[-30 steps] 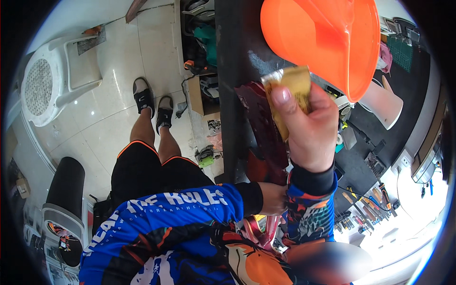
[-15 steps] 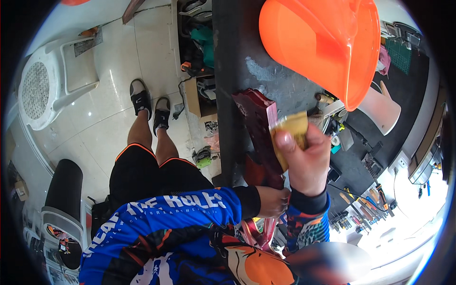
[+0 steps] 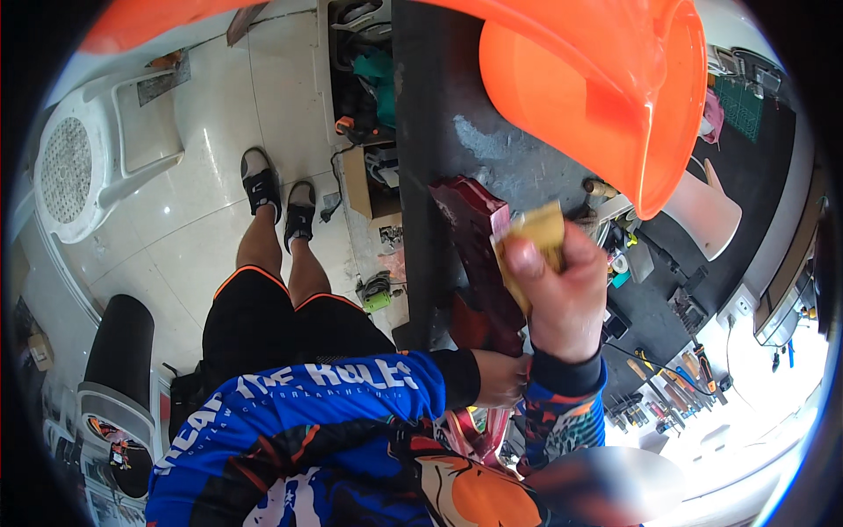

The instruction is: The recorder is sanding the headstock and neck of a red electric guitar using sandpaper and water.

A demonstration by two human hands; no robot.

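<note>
My right hand [image 3: 569, 294] is closed on a folded piece of yellowish sandpaper [image 3: 542, 230], pinched between thumb and fingers. The sandpaper lies against the right edge of a long, dark red glossy piece [image 3: 481, 255] with a notched, shaped end, like a guitar headstock. Lower down, my left hand [image 3: 502, 378] is closed around the narrower part of that piece, its fingers partly hidden. Below my left hand a red and pinkish part [image 3: 474, 430] shows near my body; whether it joins the dark red piece I cannot tell.
A large curved orange plastic object [image 3: 562, 97] covers the far part of the dark worktop [image 3: 421, 114]. Several hand tools [image 3: 672, 386] lie at the right. A white plastic stool [image 3: 70, 167] stands on the tiled floor at the left, and open boxes [image 3: 373, 180] sit beside the worktop.
My right hand has shifted very slightly left and up with the sandpaper. More of the orange plastic now shows along the top left. My left hand keeps about the same place.
</note>
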